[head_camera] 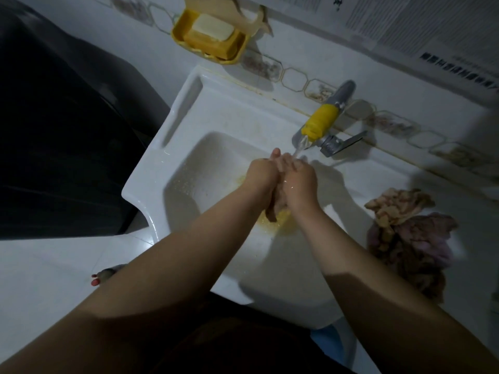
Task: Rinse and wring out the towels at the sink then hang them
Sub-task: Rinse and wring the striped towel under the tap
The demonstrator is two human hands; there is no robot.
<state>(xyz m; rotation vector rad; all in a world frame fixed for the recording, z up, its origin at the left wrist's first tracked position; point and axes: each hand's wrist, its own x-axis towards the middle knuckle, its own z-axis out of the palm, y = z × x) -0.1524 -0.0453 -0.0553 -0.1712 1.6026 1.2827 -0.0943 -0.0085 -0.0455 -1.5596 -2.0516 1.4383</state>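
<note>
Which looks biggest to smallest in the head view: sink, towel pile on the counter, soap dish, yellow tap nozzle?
1. sink
2. towel pile, though it lies nearer the camera than the items below
3. soap dish
4. yellow tap nozzle

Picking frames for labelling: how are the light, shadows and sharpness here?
Head view: dim overall, light from behind; arm shadows fall across the sink; hands and towel soft under the tap; wide-angle bending at edges; left side nearly black.
</note>
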